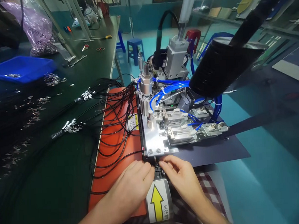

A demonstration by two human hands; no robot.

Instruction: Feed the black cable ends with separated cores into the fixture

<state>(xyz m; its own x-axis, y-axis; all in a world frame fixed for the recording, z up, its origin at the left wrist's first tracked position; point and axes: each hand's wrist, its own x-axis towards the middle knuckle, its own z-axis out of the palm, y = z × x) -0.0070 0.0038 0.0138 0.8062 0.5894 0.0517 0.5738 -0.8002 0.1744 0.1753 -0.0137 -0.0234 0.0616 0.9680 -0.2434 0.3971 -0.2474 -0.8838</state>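
A metal machine (153, 138) with pneumatic cylinders and blue tubes stands in the middle. At its near end, left of the track, my left hand (136, 178) is closed, its fingers curled together; whatever it grips is hidden. My right hand (179, 171) is on the other side, thumb and index finger pinched near the track opening, on something too small to make out. Below and between both hands lies a plate with a yellow arrow (157, 202). Black cables (115, 133) run from the machine's left side across an orange mat (103, 180).
On the dark green table (69, 194) at left lie cable bundles with metal ends (71, 126) and a blue tray (21, 68). A black cylindrical lamp or nozzle (219, 66) hangs at upper right. Stools (135, 48) stand behind.
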